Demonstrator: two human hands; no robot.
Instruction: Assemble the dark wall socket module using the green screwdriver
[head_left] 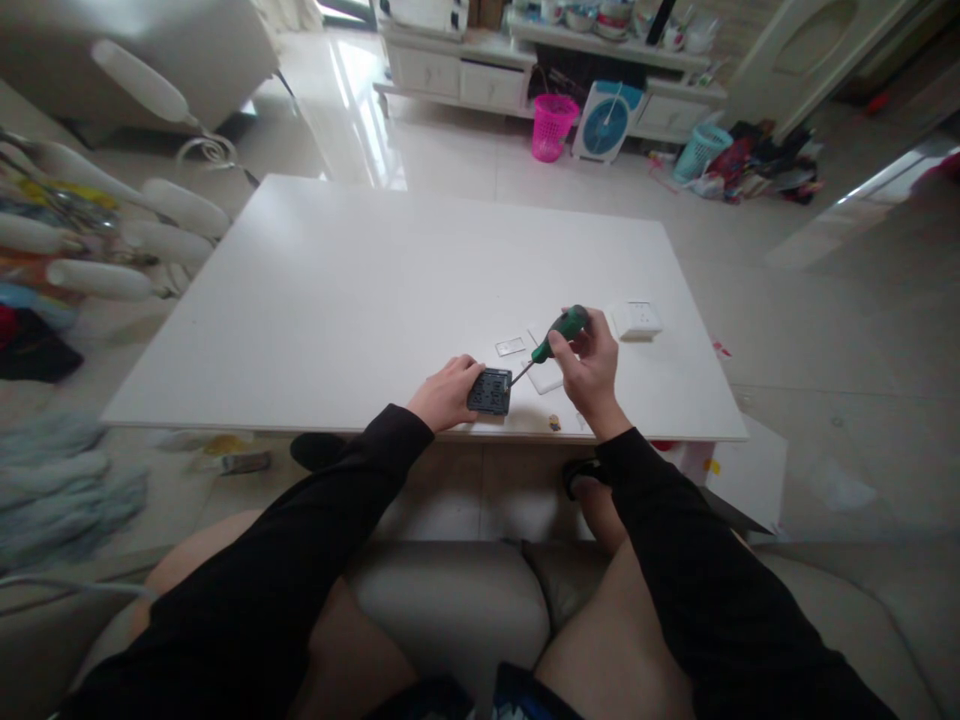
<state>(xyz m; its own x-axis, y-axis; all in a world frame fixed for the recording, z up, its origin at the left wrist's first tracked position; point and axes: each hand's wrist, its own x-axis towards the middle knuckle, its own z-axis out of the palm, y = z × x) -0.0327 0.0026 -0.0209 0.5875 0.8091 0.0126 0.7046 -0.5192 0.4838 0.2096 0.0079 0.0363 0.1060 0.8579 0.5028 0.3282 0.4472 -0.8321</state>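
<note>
My left hand (pixel 448 392) is closed around the left side of a black wall socket module (pixel 491 392), held near the table's front edge. In my right hand (pixel 592 365) is a green-handled screwdriver (pixel 561 332), slanting down to the left. Its metal tip meets the right side of the socket module; the exact spot is too small to make out. Just beyond the module lies a small whitish rectangular plate (pixel 511 346). A white cover plate (pixel 546 376) lies partly behind the screwdriver and right hand. To the right sits a white socket unit (pixel 637 318).
The white table (pixel 360 270) spans the area before me, its front edge close to my knees. A small yellow figure sticker (pixel 554 423) is near that edge. Beyond stand a pink basket (pixel 553 128), a blue-white fan (pixel 606 122) and a low cabinet (pixel 427 72). A white-armed stand (pixel 142 80) is at left.
</note>
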